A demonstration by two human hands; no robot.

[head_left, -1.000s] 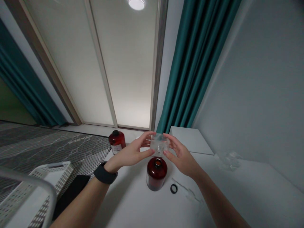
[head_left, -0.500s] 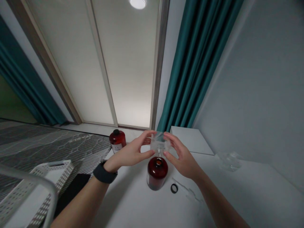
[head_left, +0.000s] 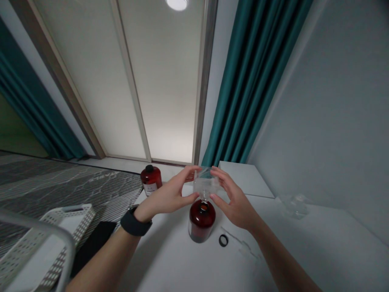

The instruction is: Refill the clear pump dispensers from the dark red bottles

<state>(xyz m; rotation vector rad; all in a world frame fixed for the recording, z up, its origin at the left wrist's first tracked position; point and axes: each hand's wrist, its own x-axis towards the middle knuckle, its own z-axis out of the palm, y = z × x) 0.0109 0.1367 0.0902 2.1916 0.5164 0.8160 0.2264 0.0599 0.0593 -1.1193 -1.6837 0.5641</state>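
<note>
the clear funnel point(head_left: 206, 185) has dipped lower, its stem now at the open mouth of the amber bottle point(head_left: 201, 223) on the white surface point(head_left: 170, 259); left hand point(head_left: 170, 196) and right hand point(head_left: 235, 202) both grip it.

A capped red-brown bottle point(head_left: 150, 179) is standing at the far edge of my bench point(head_left: 304, 251). A black ring point(head_left: 223, 240) is lying on it. A white basket point(head_left: 65, 221) is sitting to my left, and teal curtains point(head_left: 252, 81) are hanging behind.
</note>
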